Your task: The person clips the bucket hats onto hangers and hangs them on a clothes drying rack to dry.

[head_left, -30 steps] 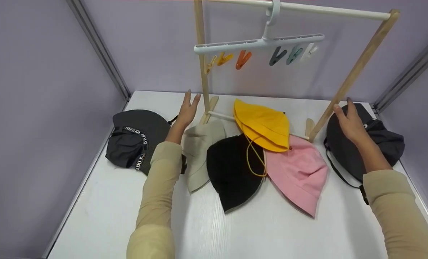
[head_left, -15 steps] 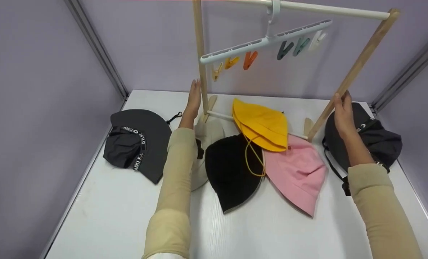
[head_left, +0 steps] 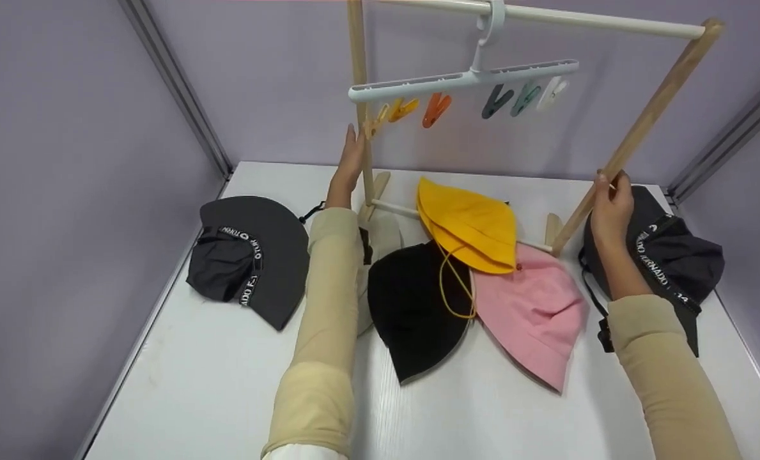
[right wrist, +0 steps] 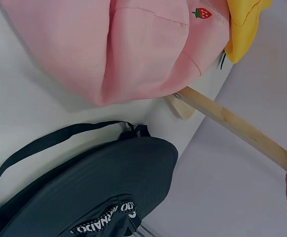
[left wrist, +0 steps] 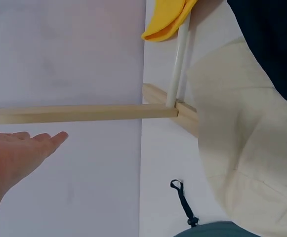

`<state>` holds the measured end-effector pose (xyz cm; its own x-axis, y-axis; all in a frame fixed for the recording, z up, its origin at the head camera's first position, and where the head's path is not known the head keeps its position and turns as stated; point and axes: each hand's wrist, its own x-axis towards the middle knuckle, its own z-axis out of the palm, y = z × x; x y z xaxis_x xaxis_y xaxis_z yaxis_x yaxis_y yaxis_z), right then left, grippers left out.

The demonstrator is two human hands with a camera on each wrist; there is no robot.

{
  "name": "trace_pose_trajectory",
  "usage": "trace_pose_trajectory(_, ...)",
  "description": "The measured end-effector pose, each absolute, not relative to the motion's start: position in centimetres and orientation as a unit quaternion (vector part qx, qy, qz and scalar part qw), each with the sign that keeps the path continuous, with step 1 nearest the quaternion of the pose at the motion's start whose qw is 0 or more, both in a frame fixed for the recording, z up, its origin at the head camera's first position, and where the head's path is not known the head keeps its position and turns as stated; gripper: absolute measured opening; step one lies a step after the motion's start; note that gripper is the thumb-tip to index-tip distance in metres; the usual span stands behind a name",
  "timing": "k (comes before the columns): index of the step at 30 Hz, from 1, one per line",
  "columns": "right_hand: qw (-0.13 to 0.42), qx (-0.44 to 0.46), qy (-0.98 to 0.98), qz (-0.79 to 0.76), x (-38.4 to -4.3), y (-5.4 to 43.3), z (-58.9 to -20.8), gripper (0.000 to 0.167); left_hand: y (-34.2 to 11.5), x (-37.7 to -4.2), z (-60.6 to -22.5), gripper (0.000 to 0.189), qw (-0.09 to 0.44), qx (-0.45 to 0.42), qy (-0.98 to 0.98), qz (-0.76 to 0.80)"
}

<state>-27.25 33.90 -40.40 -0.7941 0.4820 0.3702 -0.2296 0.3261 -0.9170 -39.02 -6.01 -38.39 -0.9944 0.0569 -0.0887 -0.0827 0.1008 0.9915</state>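
Note:
A wooden clothes rack (head_left: 664, 96) with a white top bar stands at the back of the table. My left hand (head_left: 349, 160) lies along its left post (left wrist: 84, 113), fingers fairly straight. In the left wrist view that hand (left wrist: 17, 155) is beside the post, with no fingers wrapped round it. My right hand (head_left: 612, 207) grips the lower part of the right post (right wrist: 242, 128), thumb in front. Only a bit of it shows at the edge of the right wrist view. A pale blue hanger (head_left: 463, 80) with several coloured clips hangs from the bar.
Between the posts lie a yellow hat (head_left: 469, 223), a black hat (head_left: 418, 313), a pink hat (head_left: 539, 306) and a beige hat (left wrist: 252, 138), partly behind my left arm. Dark grey brimmed hats lie at the left (head_left: 277, 249) and right (head_left: 683, 249). Panels enclose the table.
Both hands have moved inward to the rack's posts. My right hand has closed round the right post, and my left has come against the left one. The hanger has swung back and forth.

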Motion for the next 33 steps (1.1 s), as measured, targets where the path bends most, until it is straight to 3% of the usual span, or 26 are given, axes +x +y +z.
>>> trace_pose_trajectory(12,0.338,-0.075,-0.775,0.529,-29.4,34.0,-43.1,0.036,-7.3,-38.7,-39.2,0.060,0.028,-0.007,0.731,0.681)
trace_pose_trajectory(25,0.336,-0.104,-0.792,0.499,-29.9,34.3,-43.0,0.039,-8.1,-38.4,-38.4,0.056,0.042,-0.010,0.736,0.676)
trace_pose_trajectory(33,0.309,-0.086,-0.796,0.513,-30.1,34.9,-43.2,0.039,-8.6,-38.4,-39.1,0.054,0.006,-0.019,0.726,0.687)
